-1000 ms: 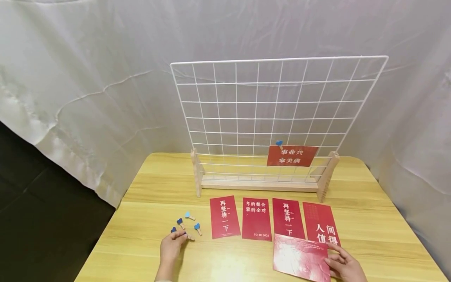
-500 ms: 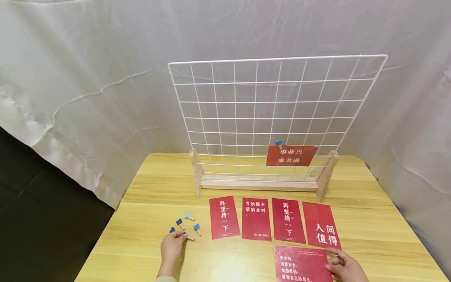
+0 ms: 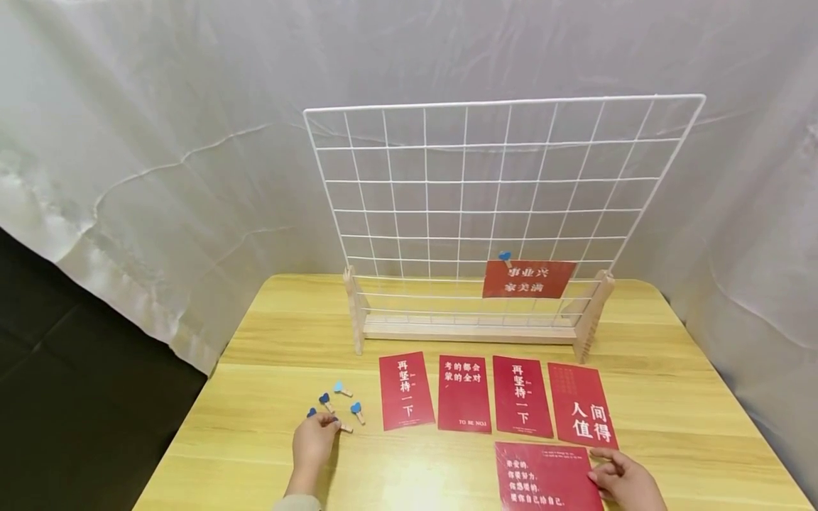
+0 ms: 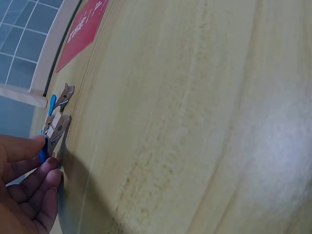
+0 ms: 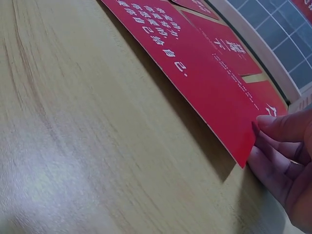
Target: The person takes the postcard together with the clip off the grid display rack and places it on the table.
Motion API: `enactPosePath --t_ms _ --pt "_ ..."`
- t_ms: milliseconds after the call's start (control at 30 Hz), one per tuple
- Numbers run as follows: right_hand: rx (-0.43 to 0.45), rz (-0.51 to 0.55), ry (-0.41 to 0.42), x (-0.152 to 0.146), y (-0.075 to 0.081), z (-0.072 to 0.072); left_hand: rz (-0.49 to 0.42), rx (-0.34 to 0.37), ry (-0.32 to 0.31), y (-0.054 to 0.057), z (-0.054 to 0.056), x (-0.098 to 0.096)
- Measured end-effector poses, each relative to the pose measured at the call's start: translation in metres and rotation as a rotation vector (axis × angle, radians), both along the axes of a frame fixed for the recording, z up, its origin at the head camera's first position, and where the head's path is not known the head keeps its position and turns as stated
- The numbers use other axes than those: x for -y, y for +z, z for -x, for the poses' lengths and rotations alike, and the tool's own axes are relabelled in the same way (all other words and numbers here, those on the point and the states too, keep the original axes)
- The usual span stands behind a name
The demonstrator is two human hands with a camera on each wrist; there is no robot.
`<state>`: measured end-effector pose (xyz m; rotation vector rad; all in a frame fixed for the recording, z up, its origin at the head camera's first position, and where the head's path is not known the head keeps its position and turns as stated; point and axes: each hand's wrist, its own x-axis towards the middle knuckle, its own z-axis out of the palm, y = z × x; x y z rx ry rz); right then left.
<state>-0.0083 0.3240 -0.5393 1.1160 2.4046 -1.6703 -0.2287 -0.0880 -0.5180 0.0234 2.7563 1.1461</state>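
In the head view my left hand [image 3: 312,441] pinches a small wooden clothespin [image 3: 345,428] at its blue heart end. The left wrist view shows thumb and fingertips at that blue heart [image 4: 44,152]. Several other heart clothespins [image 3: 356,411] lie close by on the table. At the lower right, my right hand [image 3: 628,482] holds a red card [image 3: 546,475] with white writing by its right edge. Its near edge is raised off the tabletop in the right wrist view, casting a shadow. Further red cards [image 3: 464,404] lie in a row just beyond it.
A white wire grid [image 3: 479,177] stands on a wooden base [image 3: 469,331] at the back of the table [image 3: 243,426]. One red card [image 3: 529,279] hangs low on the grid from a blue heart clothespin [image 3: 505,257]. Pale cloth [image 3: 160,142] surrounds the table.
The held red card has tilted, losing its glare so its writing shows, and has moved slightly toward me, uncovering the row's cards. My left hand has barely moved.
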Motion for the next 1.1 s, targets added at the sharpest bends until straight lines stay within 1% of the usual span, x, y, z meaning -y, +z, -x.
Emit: enactPosePath --t_ms 167,300,400,467,533,633,733,833,967,1033,1100 --pt "0.027 -0.013 0.044 -0.002 0.005 0.002 -0.004 0.000 -0.003 0.002 0.001 0.001" --pt "0.058 -0.060 0.088 -0.005 0.009 0.004 0.002 -0.034 -0.004 0.005 0.002 0.004" --pt "0.069 -0.101 0.115 -0.007 0.013 0.005 -0.044 -0.037 -0.006 0.008 0.003 0.004" --pt "0.068 -0.104 0.111 -0.009 0.016 0.007 -0.089 -0.045 -0.011 0.009 0.003 0.002" --pt "0.059 -0.080 0.099 -0.009 0.020 0.008 -0.143 -0.057 -0.018 0.011 0.003 -0.001" --pt "0.001 -0.040 0.075 -0.007 0.024 0.013 -0.191 -0.084 -0.033 0.013 0.003 -0.006" --pt "-0.098 0.001 0.064 -0.005 0.027 0.018 -0.230 -0.088 -0.051 0.015 0.003 -0.012" --pt "-0.207 0.022 0.065 -0.006 0.025 0.023 -0.257 -0.086 -0.068 0.017 0.004 -0.018" --pt "-0.320 0.046 0.062 -0.012 0.010 0.033 -0.272 -0.098 -0.101 0.022 0.004 -0.029" --pt "-0.343 0.065 0.039 -0.014 0.000 0.040 -0.285 -0.105 -0.121 0.024 0.004 -0.036" --pt "-0.344 0.060 0.028 -0.016 -0.009 0.047 -0.302 -0.111 -0.131 0.027 0.006 -0.044"
